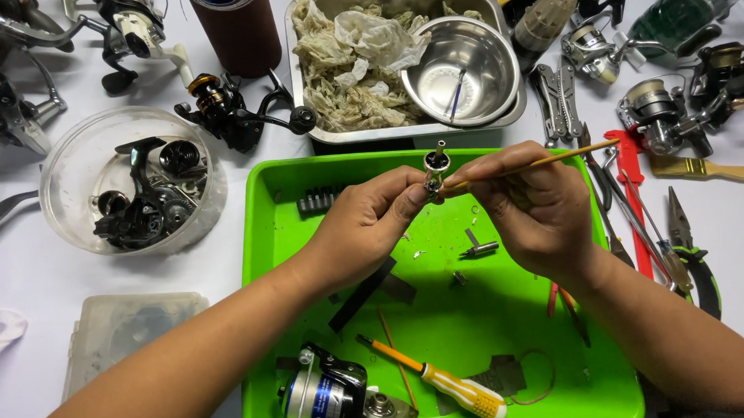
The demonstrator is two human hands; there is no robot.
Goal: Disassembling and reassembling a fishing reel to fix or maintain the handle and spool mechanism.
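My left hand [371, 221] pinches a small metal reel part [434, 170] with a short shaft sticking up, held above the green tray [265, 229]. My right hand [530, 202] grips a thin wooden-handled brush [568, 154] like a pen, its tip touching the part. In the tray lie a yellow-handled screwdriver [448, 383], a fishing reel body [333, 396], a small black comb-like piece [318, 201] and a few small metal bits [479, 248].
A metal pan [302, 88] behind the tray holds crumpled rags and a steel bowl [464, 70]. A clear round tub [73, 162] of black reel parts sits left. Several reels, pliers [693, 251], a red tool [633, 192] and a paintbrush [704, 170] lie right.
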